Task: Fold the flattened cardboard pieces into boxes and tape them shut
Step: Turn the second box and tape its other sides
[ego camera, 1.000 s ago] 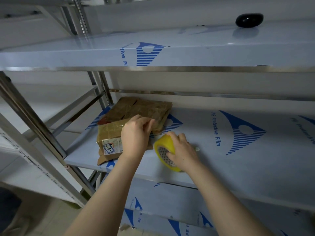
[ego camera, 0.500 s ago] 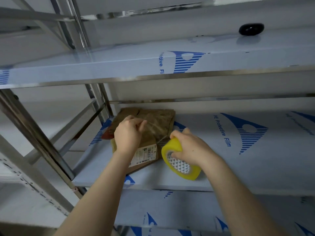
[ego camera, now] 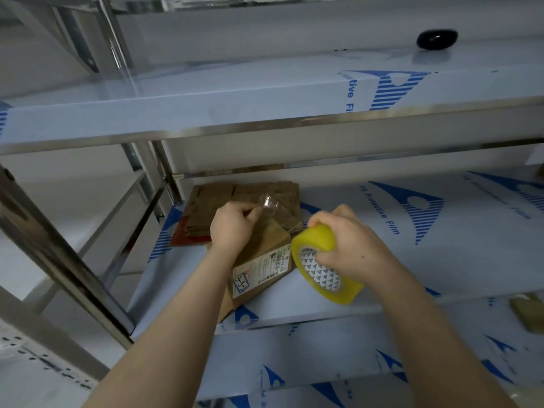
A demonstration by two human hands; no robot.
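A small folded cardboard box with a white label sits on the middle shelf. My left hand hovers over its top and pinches the loose end of clear tape. The strip runs to a yellow tape roll just right of the box, which my right hand grips from above. Behind the box lies a stack of flattened cardboard pieces.
The metal rack's upper shelf overhangs close above the work spot, with a black object on it. Slanted steel posts stand at the left. Another cardboard piece lies on a lower shelf at the right.
My left hand has pulled the tape end up and away from the roll, stretching a strip over the box. The right hand has kept its grip on the roll beside the box.
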